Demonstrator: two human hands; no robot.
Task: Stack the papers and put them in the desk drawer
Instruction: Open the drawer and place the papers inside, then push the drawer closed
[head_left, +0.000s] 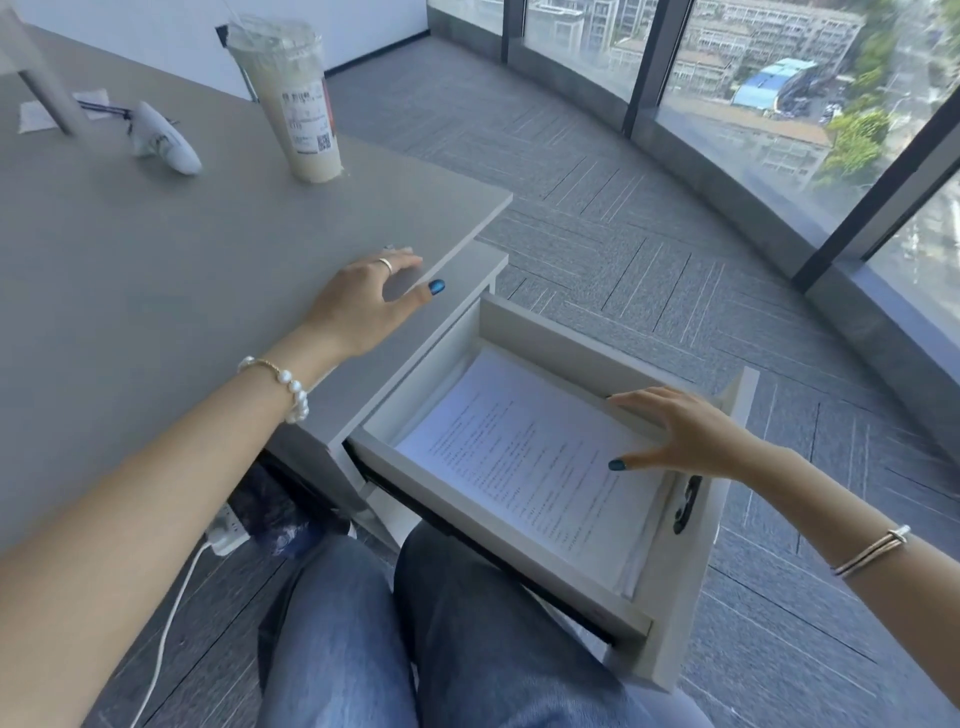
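A stack of printed white papers (524, 462) lies flat inside the open desk drawer (540, 332), which is pulled out over my lap. My right hand (680, 436) hovers over the stack's right edge with fingers spread, the thumb touching the top sheet; it grips nothing. My left hand (369, 301) rests on the grey desk (156, 249) at its right edge above the drawer, fingers apart and holding nothing.
A tall plastic cup with a pale drink (291, 98) stands at the back of the desk beside a crumpled white wrapper (163, 137). A power strip with a white cable (228, 530) lies on the floor under the desk. Grey carpet and curved windows are to the right.
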